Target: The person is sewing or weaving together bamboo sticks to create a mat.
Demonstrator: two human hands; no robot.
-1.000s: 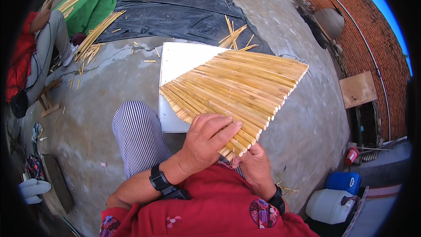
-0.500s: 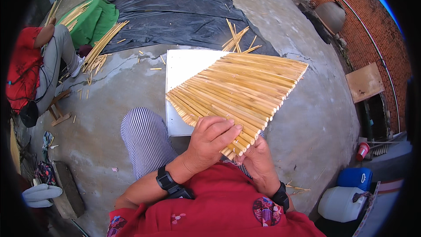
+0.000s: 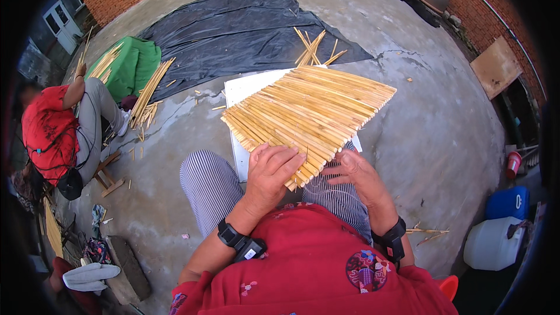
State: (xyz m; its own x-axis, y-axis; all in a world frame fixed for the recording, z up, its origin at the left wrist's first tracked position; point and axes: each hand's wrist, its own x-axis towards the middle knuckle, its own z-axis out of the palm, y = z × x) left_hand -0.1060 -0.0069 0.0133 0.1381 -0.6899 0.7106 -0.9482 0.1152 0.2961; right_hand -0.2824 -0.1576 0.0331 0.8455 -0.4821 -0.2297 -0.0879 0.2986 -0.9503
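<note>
A fan-shaped mat of straw-yellow stalks (image 3: 309,111), laid side by side and joined, slants across my lap. Its far part rests over a white board (image 3: 238,90). My left hand (image 3: 269,172) grips the near edge, fingers lying over the top and the thumb hidden underneath. Just right of the mat's near corner, my right hand (image 3: 359,176) is held with its fingers apart. Faint thin strands hang under that corner, close to the right hand; whether the fingers touch them I cannot tell.
Beyond the board, a black tarp (image 3: 233,29) carries loose stalks (image 3: 310,46). On the left a person in red (image 3: 49,131) sits by a green cloth (image 3: 137,64) and more stalks (image 3: 149,90). At right stand a white jug (image 3: 493,244) and a blue container (image 3: 506,203).
My right hand has come out from under the mat's near corner and moved right, its fingers spreading. My left hand keeps its hold. The view has shifted, showing more of the far yard.
</note>
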